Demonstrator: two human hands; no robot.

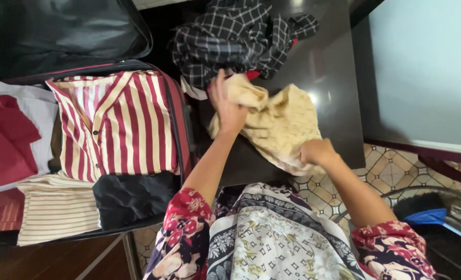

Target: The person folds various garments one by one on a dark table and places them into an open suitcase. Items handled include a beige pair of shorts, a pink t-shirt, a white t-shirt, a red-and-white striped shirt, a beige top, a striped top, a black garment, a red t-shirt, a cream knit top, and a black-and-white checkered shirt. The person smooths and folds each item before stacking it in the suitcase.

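Cream, soft and crumpled, the patterned cloth point(278, 124) lies bunched on the dark glossy table point(329, 67), just in front of a heap of black-and-white checked fabric point(235, 36). Both hands are clamped on this cream cloth: the left hand point(226, 106) grips a gathered fold at its upper left edge, fingers curled and the forearm stretched forward; the right hand point(317, 151) pinches the lower right edge, wrist bent inward. The two hands are held apart, with the cloth slack between them.

To the left an open suitcase point(181, 119) holds folded garments: one red-and-cream striped shirt point(121, 124) with a collar and buttons, one finely striped cream piece point(57, 207), one black folded piece point(134, 197), and a plain dark red one point(5, 142) over white cloth. Floral red sleeves cover both upper arms.
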